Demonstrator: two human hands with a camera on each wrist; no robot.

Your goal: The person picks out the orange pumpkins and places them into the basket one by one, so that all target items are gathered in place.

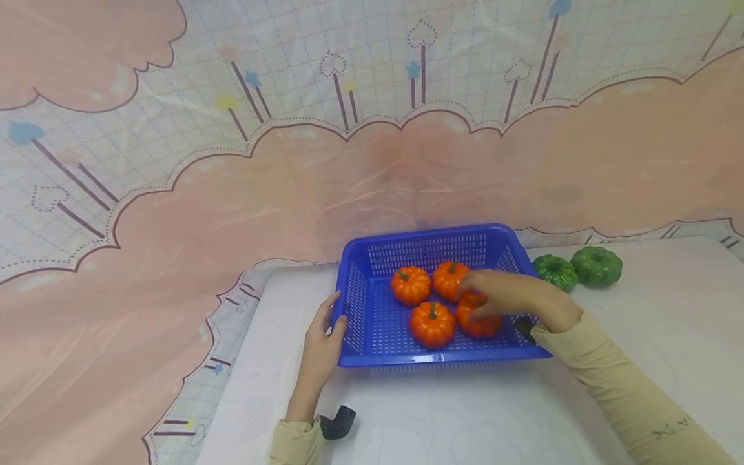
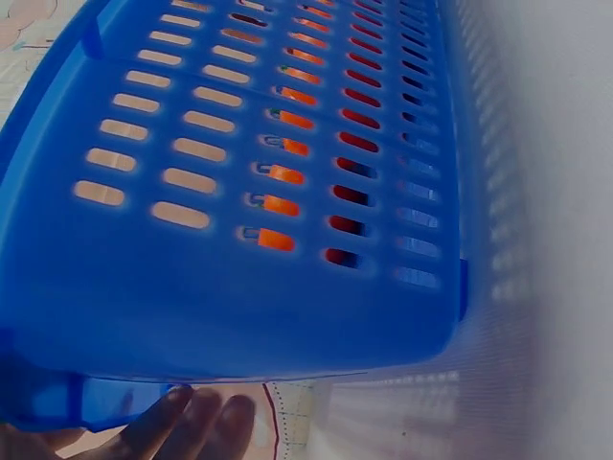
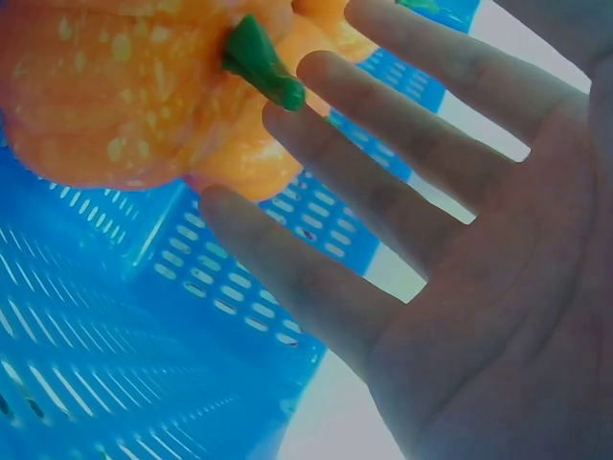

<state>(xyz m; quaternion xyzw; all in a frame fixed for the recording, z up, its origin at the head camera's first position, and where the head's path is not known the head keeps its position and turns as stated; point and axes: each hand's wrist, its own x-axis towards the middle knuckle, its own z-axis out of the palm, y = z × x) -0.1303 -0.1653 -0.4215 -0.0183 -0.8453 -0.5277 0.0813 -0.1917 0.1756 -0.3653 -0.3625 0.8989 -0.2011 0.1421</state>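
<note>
A blue plastic basket (image 1: 444, 357) holds several small orange pumpkins with green stems. My left hand (image 1: 321, 339) is at the basket's left side, fingertips right at the rim. In the left wrist view, the fingers (image 2: 196, 422) reach along below the perforated wall. Over the right part of the basket is my right hand (image 1: 502, 294), its spread fingers above the front right pumpkin (image 1: 478, 326). The right wrist view shows the fingers (image 3: 306, 259) extended, with a large pumpkin (image 3: 105, 96) just beyond the fingertips. Beside it are the front left pumpkin (image 1: 433, 325) and back left pumpkin (image 1: 411, 285).
Two green pumpkins, the nearer one (image 1: 555, 273) and the farther one (image 1: 597, 267), sit on the white table (image 1: 657, 310) right of the basket. A patterned cloth (image 1: 372, 174) hangs behind the table. A dark wrist device (image 1: 339, 423) shows beside my left sleeve.
</note>
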